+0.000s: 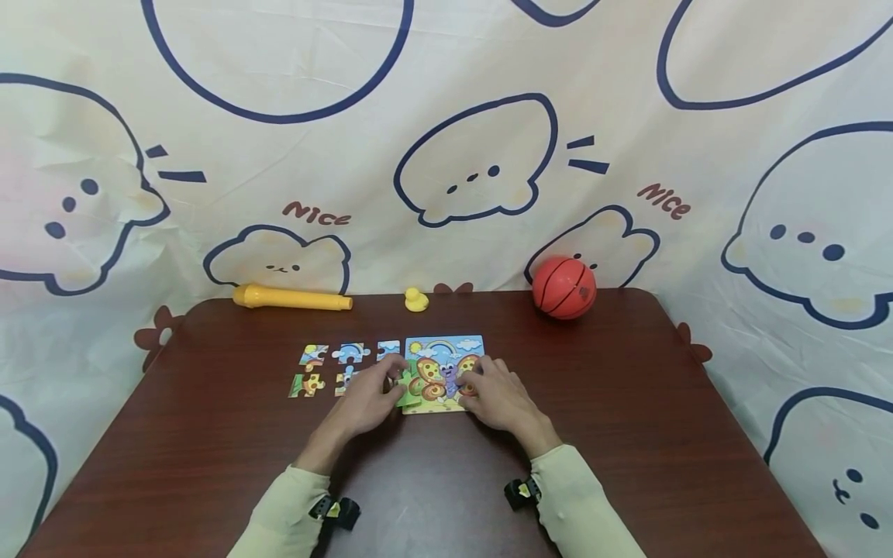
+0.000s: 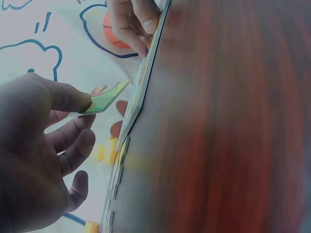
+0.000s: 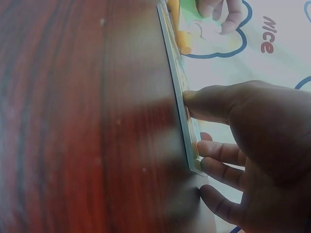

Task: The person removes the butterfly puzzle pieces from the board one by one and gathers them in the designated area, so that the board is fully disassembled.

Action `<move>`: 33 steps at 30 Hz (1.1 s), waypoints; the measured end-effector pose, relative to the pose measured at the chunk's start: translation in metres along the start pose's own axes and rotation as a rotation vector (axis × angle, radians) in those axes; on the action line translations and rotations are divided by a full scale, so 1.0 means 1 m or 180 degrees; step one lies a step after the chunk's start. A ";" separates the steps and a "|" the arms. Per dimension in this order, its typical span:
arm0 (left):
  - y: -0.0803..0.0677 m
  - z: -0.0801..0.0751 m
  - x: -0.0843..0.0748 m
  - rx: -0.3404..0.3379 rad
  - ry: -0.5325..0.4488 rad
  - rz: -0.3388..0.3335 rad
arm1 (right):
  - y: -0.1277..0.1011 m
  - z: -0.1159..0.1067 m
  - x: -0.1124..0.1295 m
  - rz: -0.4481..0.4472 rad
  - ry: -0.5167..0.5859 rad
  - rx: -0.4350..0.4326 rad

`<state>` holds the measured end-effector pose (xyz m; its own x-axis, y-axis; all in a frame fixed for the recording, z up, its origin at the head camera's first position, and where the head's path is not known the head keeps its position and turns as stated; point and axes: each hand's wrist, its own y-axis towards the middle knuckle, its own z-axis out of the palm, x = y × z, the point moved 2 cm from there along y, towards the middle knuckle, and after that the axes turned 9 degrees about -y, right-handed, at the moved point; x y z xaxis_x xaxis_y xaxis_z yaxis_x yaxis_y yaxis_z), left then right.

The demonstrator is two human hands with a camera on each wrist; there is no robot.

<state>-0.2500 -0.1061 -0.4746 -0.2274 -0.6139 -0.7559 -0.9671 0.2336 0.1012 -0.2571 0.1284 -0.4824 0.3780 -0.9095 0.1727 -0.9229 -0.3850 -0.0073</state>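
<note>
a green puzzle piece [image 2: 104, 99] is pinched in the left hand [image 1: 370, 395] at the butterfly puzzle board's [image 1: 446, 349] left edge; the board is steadied by the right hand's [image 1: 498, 397] straight fingers. 5 loose pieces [image 1: 314, 355] (left of it, on the desk [image 1: 628, 403]) seem left to place.

One butterfly puzzle board [image 1: 444, 373] is lying on one dark wooden table [image 1: 628, 434]. Five loose puzzle pieces [image 1: 315, 354] are sitting left of the board, three in a back row and two in front, and one green piece [image 2: 104, 99] is being held at the board's left edge. Behind the board, one yellow flashlight [image 1: 291, 297], one yellow duck [image 1: 415, 300] and one orange ball [image 1: 563, 287] are resting. Two hands are working at the board.
</note>
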 end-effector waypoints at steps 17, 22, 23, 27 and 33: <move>-0.019 -0.029 0.020 -0.0058 0.0226 -0.0116 | 0.000 0.003 -0.001 0.0021 -0.0022 -0.0001; -0.025 -0.039 0.027 -0.0050 0.0289 -0.0137 | -0.001 0.002 -0.001 0.0011 -0.0002 0.0013; -0.026 -0.041 0.029 -0.0055 0.0303 -0.0132 | -0.001 0.001 -0.001 0.0009 0.0006 0.0005; -0.030 -0.051 0.036 -0.0034 0.0367 -0.0150 | -0.001 0.000 -0.001 -0.0012 0.0023 -0.0043; -0.037 -0.063 0.045 0.0075 0.0480 -0.0371 | 0.000 0.001 -0.001 -0.0006 -0.0002 -0.0002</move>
<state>-0.2322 -0.1903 -0.4718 -0.1303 -0.7435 -0.6559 -0.9853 0.1708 0.0022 -0.2569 0.1288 -0.4833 0.3798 -0.9089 0.1720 -0.9222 -0.3866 -0.0064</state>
